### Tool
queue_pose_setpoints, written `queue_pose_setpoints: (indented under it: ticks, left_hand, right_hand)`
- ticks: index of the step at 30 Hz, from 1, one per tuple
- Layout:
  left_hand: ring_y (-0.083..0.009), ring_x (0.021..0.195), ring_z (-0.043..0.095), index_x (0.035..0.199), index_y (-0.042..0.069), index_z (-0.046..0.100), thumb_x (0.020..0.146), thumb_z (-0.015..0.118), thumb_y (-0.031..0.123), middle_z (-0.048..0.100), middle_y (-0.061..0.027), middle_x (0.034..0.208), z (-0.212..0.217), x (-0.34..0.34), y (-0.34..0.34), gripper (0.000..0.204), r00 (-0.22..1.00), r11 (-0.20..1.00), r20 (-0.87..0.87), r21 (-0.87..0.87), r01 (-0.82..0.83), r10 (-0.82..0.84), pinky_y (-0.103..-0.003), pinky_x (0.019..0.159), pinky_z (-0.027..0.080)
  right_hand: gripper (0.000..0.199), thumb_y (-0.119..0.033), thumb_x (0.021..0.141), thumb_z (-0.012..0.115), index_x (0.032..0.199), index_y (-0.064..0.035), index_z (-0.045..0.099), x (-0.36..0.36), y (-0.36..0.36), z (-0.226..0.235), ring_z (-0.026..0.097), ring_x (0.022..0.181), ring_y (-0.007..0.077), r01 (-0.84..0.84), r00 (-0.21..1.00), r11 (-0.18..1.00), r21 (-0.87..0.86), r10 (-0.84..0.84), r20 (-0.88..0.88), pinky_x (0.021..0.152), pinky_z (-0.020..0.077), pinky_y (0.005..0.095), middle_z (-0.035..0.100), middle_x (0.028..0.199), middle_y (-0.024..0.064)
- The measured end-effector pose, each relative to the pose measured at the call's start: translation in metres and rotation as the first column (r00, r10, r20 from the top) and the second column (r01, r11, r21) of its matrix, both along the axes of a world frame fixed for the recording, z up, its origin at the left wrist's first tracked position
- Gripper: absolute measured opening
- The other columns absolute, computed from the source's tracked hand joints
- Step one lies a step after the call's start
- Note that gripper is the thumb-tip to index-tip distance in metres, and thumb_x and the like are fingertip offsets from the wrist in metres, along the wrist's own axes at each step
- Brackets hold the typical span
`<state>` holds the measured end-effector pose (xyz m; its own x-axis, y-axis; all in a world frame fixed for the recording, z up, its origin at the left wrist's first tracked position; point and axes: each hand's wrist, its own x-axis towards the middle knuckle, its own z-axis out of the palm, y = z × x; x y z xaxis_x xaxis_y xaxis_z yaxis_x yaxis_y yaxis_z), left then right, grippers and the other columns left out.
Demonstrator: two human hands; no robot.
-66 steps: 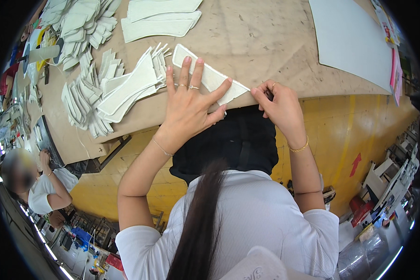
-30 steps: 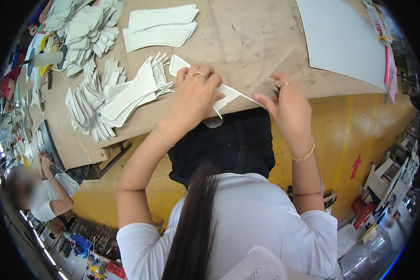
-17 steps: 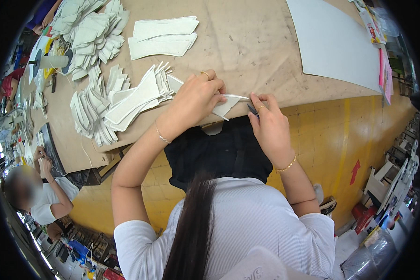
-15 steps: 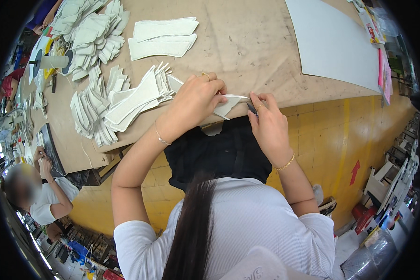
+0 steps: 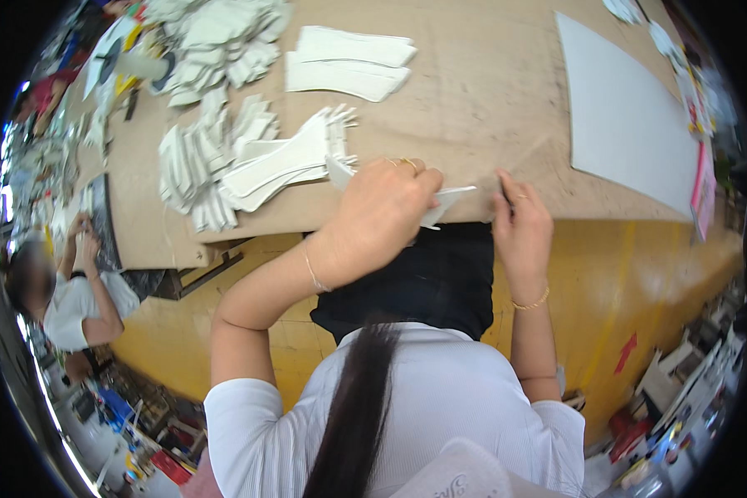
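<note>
My left hand (image 5: 390,199) is closed on an off-white fabric piece (image 5: 450,202), whose narrow end sticks out past my fingers at the table's front edge. To its right, my right hand (image 5: 523,217) is curled round a small dark tool (image 5: 504,189); only a bit of it shows, blurred, so its kind is unclear. A gap separates the tool from the fabric piece. Just left of my left hand lies a pile of matching off-white fabric pieces (image 5: 278,173), stiff-looking and curved, some fanned out.
Two rows of similar pieces (image 5: 349,76) lie farther back on the brown-covered table (image 5: 481,108). A larger heap (image 5: 224,41) sits at the far left, near a thread spool (image 5: 145,65). A large pale sheet (image 5: 627,116) covers the right side. A co-worker (image 5: 87,303) works at left.
My right hand has drawn away to the right with the dark tool, leaving the fabric piece. My left hand still holds the piece, now turned. The whole view has shifted somewhat.
</note>
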<state>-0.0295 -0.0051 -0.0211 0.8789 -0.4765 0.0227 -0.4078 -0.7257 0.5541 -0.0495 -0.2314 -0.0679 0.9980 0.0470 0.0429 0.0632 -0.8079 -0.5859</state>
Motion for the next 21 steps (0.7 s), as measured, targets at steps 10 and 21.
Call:
queue_pose_setpoints:
  ticks: [10,21]
  left_hand:
    - [-0.0355,0.095,0.068,0.108,0.004,0.074,0.085,0.077,0.022,0.071,-0.0190,0.103,-0.021,0.029,0.129,0.029,0.880,0.877,0.027,0.077,-0.475,0.474,-0.043,0.084,0.052]
    - [-0.0312,0.082,0.071,0.106,-0.001,0.067,0.077,0.085,0.022,0.073,-0.0173,0.088,-0.082,0.139,0.149,0.042,0.690,0.691,0.021,-0.014,-0.723,0.723,-0.041,0.076,0.055]
  right_hand:
    - [0.025,-0.014,0.089,0.079,0.110,-0.0026,0.073,0.020,0.001,0.024,0.052,0.058,0.0040,0.281,0.947,0.916,0.287,-0.215,-0.240,0.051,0.0454,0.0236,0.067,0.079,0.0007]
    - [0.020,-0.020,0.092,0.079,0.103,-0.0049,0.072,0.023,-0.016,0.014,0.052,0.068,0.0029,0.317,0.940,0.805,0.502,-0.197,-0.278,0.052,0.0439,0.0208,0.064,0.085,-0.0042]
